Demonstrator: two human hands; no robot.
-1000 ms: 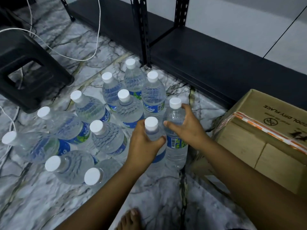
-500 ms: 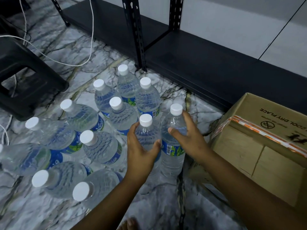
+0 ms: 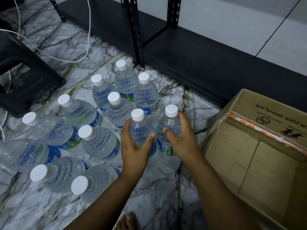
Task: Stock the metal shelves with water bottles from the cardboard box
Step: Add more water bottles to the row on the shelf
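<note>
Several clear water bottles with white caps and blue labels (image 3: 101,145) stand grouped on the marble floor. My left hand (image 3: 135,146) grips one upright bottle (image 3: 138,128) around its shoulder. Beside it, my right hand (image 3: 180,136) grips a second bottle (image 3: 170,123) the same way. Both bottles stand on the floor at the group's right edge. The black metal shelf (image 3: 191,53) runs low along the wall behind them, its bottom board bare. The cardboard box (image 3: 259,146) lies at the right, its flap open towards me.
A black plastic stool (image 3: 25,75) stands at the left. A white cable (image 3: 66,58) trails over the floor near it. A shelf upright (image 3: 134,30) rises just behind the bottles. My bare toes (image 3: 126,221) show at the bottom edge.
Both hands have slid from the bottle necks down to the shoulders. The view has shifted, so the bottles sit lower and further right in frame.
</note>
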